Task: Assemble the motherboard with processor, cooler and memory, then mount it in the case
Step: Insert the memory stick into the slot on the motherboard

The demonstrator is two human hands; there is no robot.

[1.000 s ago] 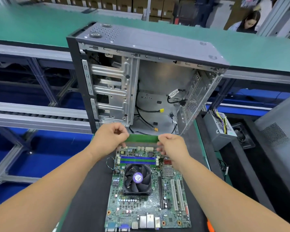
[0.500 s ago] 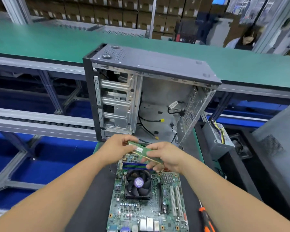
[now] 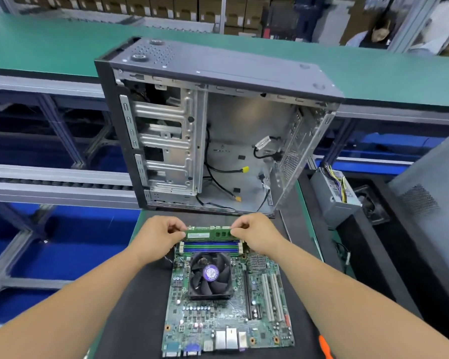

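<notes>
Flat green memory stick (image 3: 209, 233) (hand-held)

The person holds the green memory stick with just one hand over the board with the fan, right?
Not quite. The head view shows both hands holding it: the left hand and right hand each pinch one end of the green memory stick over the board with the fan.

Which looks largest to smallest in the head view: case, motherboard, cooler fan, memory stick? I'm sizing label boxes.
1. case
2. motherboard, though it lies nearer the camera
3. cooler fan
4. memory stick, pinched at its ends by the left hand and right hand
</notes>
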